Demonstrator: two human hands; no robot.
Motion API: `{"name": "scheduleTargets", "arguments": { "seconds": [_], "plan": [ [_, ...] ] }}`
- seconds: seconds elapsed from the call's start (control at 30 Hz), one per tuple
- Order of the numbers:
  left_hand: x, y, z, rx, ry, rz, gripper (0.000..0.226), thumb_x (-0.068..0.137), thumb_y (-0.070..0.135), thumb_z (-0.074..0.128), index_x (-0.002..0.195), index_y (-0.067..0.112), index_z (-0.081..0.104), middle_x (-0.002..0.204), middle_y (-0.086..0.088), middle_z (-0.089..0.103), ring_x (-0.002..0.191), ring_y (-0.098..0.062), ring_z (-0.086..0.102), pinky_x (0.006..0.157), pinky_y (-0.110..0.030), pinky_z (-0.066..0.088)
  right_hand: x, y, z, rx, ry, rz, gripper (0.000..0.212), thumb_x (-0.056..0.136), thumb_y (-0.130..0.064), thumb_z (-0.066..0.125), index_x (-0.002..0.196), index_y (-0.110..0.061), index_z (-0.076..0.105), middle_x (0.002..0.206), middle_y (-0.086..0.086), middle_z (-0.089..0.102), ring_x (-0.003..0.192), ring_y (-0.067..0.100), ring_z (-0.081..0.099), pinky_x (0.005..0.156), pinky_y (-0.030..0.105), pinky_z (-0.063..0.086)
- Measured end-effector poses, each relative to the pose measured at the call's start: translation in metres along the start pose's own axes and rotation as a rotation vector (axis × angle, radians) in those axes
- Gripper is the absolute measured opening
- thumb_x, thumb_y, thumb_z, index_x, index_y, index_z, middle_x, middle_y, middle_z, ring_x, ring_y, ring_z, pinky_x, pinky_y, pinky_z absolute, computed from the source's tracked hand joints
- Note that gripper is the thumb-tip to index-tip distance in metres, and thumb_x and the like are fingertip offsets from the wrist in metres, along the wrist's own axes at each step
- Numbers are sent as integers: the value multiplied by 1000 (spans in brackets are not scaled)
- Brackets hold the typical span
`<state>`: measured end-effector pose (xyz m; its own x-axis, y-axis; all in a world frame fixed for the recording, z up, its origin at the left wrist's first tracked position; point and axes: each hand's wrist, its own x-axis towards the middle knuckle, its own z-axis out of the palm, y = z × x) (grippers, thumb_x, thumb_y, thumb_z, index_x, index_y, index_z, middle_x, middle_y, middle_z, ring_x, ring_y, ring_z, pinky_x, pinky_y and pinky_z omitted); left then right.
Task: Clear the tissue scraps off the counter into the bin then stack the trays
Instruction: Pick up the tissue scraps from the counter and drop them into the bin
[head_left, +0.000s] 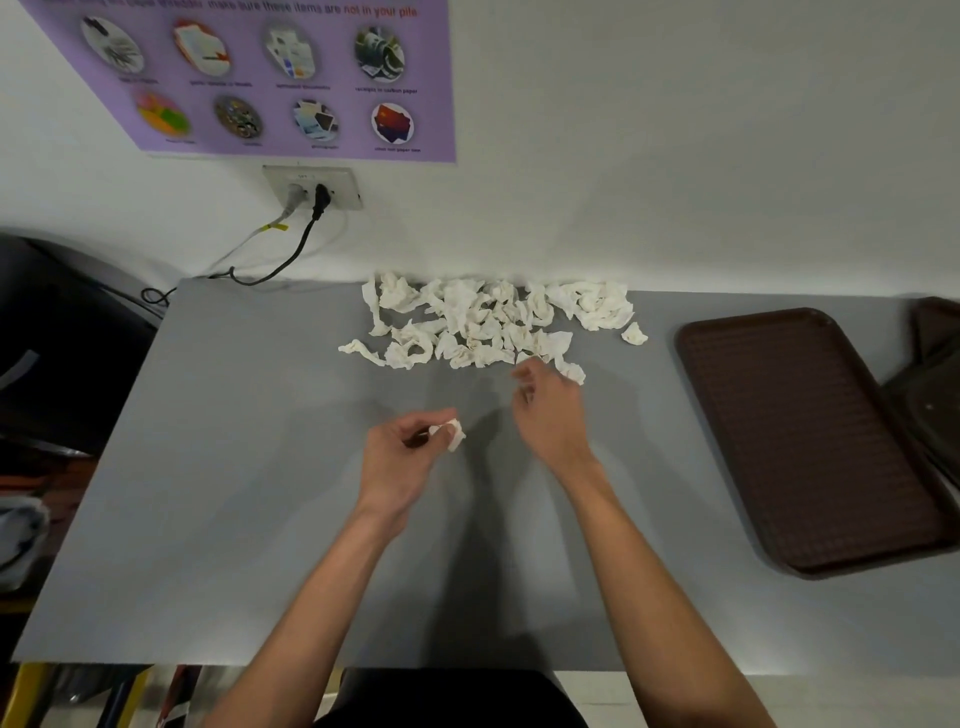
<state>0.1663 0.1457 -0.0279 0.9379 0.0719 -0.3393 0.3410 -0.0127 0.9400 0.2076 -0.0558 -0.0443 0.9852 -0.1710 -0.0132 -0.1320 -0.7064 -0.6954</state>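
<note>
Tissue scraps (493, 322) sit in a loose white spread at the back of the grey bench (234, 493), close to the wall, roughly centre. One small stray scrap (634, 333) lies just off the right end of the spread.

Left hand (400, 452) is over the bare middle of the bench, fingers (415, 423) pinched shut on a crumpled tissue piece (453, 432), well apart from the main spread.

Right hand (550, 410) is at the front edge of the spread, fingers (524, 375) curled down among the nearest scraps; can't tell whether they actually grip anything. A scrap (570, 370) lies just beside its knuckles.

Brown tray (810, 441) lies flat on the bench at right, well clear of the tissue. Second dark tray (935, 364) sits at the far right edge, partly under or against the first, cut off by the frame.

Black bin-like container (62, 338) sits left of the bench, below its level. Wall has a purple poster (260, 78) and an outlet (311, 187) with two plugs.
</note>
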Motion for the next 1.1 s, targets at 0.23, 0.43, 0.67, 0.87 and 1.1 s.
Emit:
{"name": "scheduleTargets", "arguments": {
  "seconds": [0.23,0.43,0.67,0.87,1.1],
  "plan": [
    [-13,-4,-21,61,14,-25,17,83,11,86,99,20,84,99,0,81,92,-18,73,92,-35,58,51,43,47,-416,-155,-18,51,93,10,56,143,-2,53,147,20,51,137,38,43,118,44,36],
    [-33,-10,-51,40,56,5,19,82,9,87,100,15,83,99,2,81,91,-13,74,84,-19,57,-13,61,70,-445,-53,-35,34,104,-26,43,127,-12,64,131,10,60,121,27,54,105,41,47],
    [-71,-32,-104,13,58,40,19,83,4,84,101,12,82,99,-2,81,96,-19,76,85,-23,57,-99,35,87,-199,-99,151,30,88,9,57,102,-9,76,107,17,72,98,32,70,80,28,49],
    [-120,-61,-174,-15,61,89,22,83,2,84,99,15,78,95,-7,80,88,-15,73,81,-30,58,-220,-36,97,65,11,137,17,94,-12,72,95,-27,78,95,-11,79,84,6,71,85,19,50],
    [-200,-108,-270,6,30,50,27,80,5,87,103,10,74,97,-5,80,93,-15,75,83,-29,59,-366,-114,147,415,27,191,10,94,-18,79,95,-28,78,97,-20,79,90,-1,74,84,14,56]
  ]
}}
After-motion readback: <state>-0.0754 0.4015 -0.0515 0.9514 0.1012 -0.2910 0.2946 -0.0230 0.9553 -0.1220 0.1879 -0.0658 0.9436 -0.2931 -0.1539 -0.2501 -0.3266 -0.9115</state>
